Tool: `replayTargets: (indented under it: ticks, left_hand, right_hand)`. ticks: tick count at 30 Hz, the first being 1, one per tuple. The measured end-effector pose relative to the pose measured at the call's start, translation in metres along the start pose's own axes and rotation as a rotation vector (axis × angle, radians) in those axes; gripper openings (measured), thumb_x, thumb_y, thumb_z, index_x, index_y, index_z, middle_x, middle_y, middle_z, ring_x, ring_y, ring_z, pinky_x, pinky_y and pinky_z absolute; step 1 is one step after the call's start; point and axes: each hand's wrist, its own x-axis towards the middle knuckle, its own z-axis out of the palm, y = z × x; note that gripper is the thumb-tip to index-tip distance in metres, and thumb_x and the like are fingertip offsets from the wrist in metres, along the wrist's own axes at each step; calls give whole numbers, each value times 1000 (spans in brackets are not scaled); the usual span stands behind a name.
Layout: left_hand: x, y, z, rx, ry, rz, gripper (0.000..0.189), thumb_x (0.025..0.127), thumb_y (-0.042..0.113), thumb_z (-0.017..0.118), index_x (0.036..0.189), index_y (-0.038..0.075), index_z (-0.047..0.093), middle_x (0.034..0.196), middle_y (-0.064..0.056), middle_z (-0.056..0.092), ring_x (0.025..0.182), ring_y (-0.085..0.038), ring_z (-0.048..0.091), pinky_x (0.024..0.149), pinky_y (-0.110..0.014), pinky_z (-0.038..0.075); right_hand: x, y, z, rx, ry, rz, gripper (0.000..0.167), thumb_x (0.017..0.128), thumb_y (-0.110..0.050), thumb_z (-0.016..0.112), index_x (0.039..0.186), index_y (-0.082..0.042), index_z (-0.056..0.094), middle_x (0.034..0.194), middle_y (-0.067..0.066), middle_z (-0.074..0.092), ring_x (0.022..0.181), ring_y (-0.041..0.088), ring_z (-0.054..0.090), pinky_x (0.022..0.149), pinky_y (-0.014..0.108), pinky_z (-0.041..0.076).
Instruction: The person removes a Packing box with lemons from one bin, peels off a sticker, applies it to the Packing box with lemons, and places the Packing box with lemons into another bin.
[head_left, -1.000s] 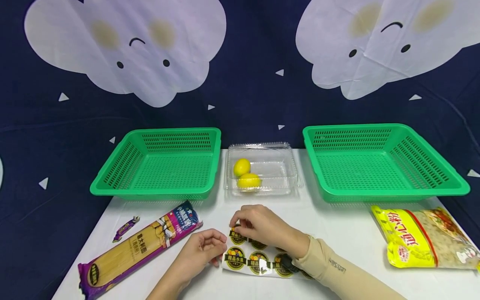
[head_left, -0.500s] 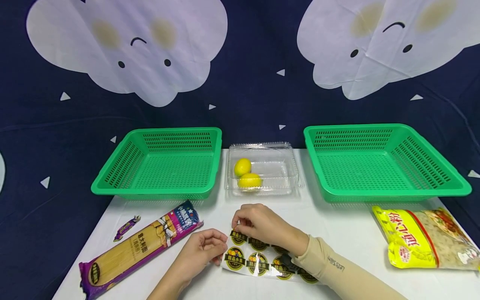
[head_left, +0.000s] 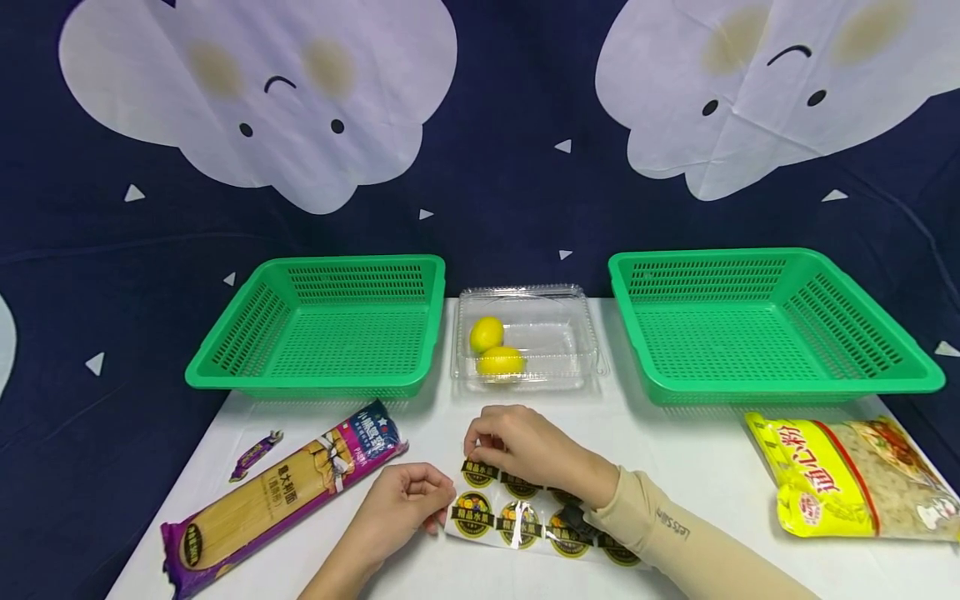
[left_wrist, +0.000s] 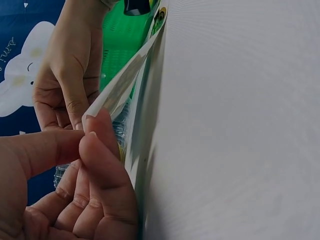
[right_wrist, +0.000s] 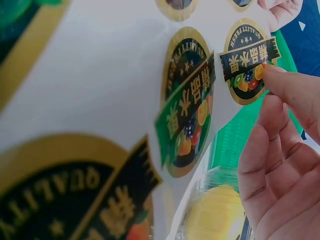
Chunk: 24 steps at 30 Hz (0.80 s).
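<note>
A sheet of round black-and-gold fruit stickers [head_left: 497,542] lies low over the white table in the head view, its left end lifted. My left hand [head_left: 401,504] pinches the sheet's left edge between thumb and index finger; the left wrist view shows the raised edge [left_wrist: 117,87] at those fingertips. From above, my right hand [head_left: 521,442] reaches over the upper stickers. In the right wrist view its thumb and finger pinch the edge of the corner sticker [right_wrist: 245,62]. Whether that edge is peeled off the backing, I cannot tell. The right forearm hides part of the sheet.
A clear plastic clamshell box [head_left: 555,337] with two lemons [head_left: 500,362] stands behind the hands, between two green baskets [head_left: 315,382] at the back. Left lie a spaghetti packet [head_left: 277,496] and a purple wrapped candy [head_left: 256,456]. A yellow noodle bag [head_left: 832,479] is at right.
Both hands stay nearly in place at the sheet. The right fingertips have shifted slightly right along the corner sticker, and the sheet has moved a little with them.
</note>
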Motion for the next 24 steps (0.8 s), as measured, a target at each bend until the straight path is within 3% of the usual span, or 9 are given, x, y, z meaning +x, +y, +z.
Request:
replayTargets:
  ticks: [10,24]
  left_hand:
    - [1,-1,2,-31,58,-19,14,97,3,74,99,-11,71,68,-1,68,57,-10,60,55,-20,56]
    - [0,-2,4,-53,94,-51,15,97,4,75,98,-10,72,68,-1,69,57,-10,61,55,-20,56]
  right_hand:
    - [1,3,-3,54,-9,6,6,101,-18,76,98,-22,80,92,-10,70,78,-4,54,75,18,53]
    - [1,13,-6,367,-86,101,2,97,-16,80,97,-14,79,83,-6,65,72,-1,54,67,17,51]
